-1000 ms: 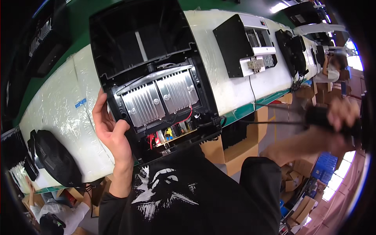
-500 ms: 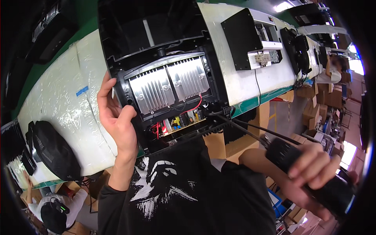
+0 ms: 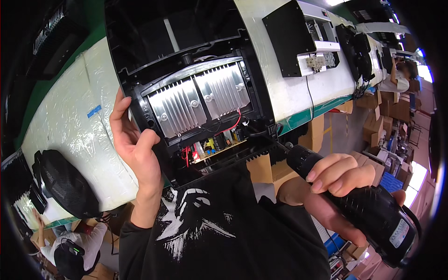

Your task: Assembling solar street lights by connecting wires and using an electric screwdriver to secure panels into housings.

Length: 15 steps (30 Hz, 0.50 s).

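A black plastic housing (image 3: 261,93) stands in front of me with its inside exposed. Two finned silver heat sinks (image 3: 175,106) (image 3: 223,91) are set in it, screws visible on their faces. Below them lies a circuit board (image 3: 219,148) with red wires and a glowing red light. My left hand (image 3: 140,151) grips the housing's left wall, thumb on the near side and fingers around the edge. My right hand (image 3: 343,182) is wrapped round a black corded electric screwdriver (image 3: 373,214), its bit pointing at the housing's lower right corner. Whether the tip touches it, I cannot tell.
The white table (image 3: 70,107) is wrapped in clear film. A dark mesh-covered part (image 3: 67,184) lies at left. At right stands a black and white metal unit (image 3: 289,39) with a hanging cable. Cardboard boxes (image 3: 312,135) are beyond the table edge. Co-workers (image 3: 77,247) (image 3: 396,77) are at both sides.
My right hand has brought the screwdriver leftward and up, nearer the housing's lower right corner. My left hand keeps its hold; the whole view has shifted slightly.
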Available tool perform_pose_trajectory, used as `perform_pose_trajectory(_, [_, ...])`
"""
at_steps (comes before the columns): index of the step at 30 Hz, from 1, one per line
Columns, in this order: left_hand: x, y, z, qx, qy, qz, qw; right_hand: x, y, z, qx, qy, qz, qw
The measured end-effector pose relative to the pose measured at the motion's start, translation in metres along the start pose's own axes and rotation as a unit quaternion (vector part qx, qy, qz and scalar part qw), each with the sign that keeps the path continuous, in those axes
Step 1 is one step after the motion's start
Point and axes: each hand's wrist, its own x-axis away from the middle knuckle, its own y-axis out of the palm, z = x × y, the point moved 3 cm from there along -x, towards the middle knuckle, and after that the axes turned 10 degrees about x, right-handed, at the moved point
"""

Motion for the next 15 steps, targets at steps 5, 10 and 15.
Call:
perform_pose_trajectory(5, [0.0, 0.004, 0.0, -0.012, 0.004, -0.001, 1.0, 0.003, -0.002, 0.001, 0.009, 0.003, 0.019, 1.0])
perform_pose_trajectory(10, [0.0, 0.007, 0.002, -0.015, 0.013, -0.01, 1.0, 0.006, -0.001, 0.008, -0.011, 0.037, 0.056, 0.998])
perform_pose_trajectory(15, [0.0, 0.006, 0.0, -0.01, 0.017, -0.011, 1.0, 0.007, -0.004, 0.013, -0.027, 0.037, 0.006, 0.999])
